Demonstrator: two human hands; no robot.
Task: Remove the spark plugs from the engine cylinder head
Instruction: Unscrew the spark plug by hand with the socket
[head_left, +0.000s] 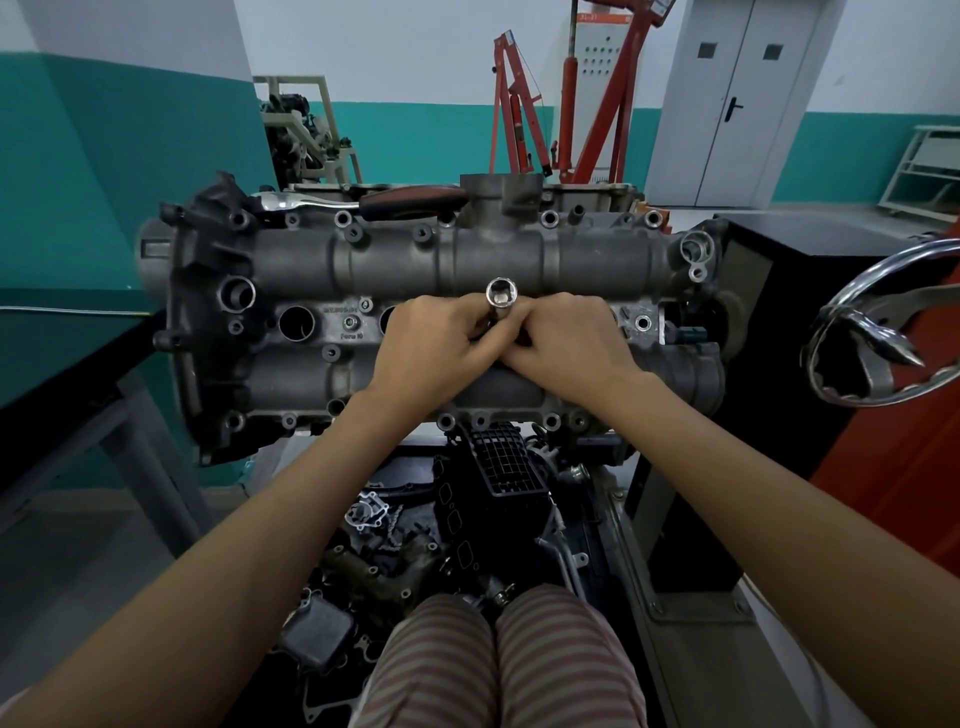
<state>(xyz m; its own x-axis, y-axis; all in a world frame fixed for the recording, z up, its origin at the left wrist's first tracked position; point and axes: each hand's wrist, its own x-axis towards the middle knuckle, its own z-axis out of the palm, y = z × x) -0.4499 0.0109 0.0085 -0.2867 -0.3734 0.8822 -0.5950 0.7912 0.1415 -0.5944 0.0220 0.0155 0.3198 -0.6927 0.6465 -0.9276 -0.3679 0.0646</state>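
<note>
A grey engine cylinder head (519, 254) lies across the stand in front of me. A chrome spark plug socket (501, 295) stands upright out of a well in the head's middle row, its square drive hole facing up. My left hand (434, 345) and my right hand (566, 345) meet around the socket's shaft, fingers closed on it from both sides. An open plug well (296, 322) shows to the left, and another is half hidden by my left hand. No spark plug is visible.
A ratchet (363, 200) with a red and black handle rests on the head's far edge. A chrome handwheel (878, 332) sticks out at the right. Loose engine parts (415, 545) fill the space below the stand. A red engine hoist (571, 104) stands behind.
</note>
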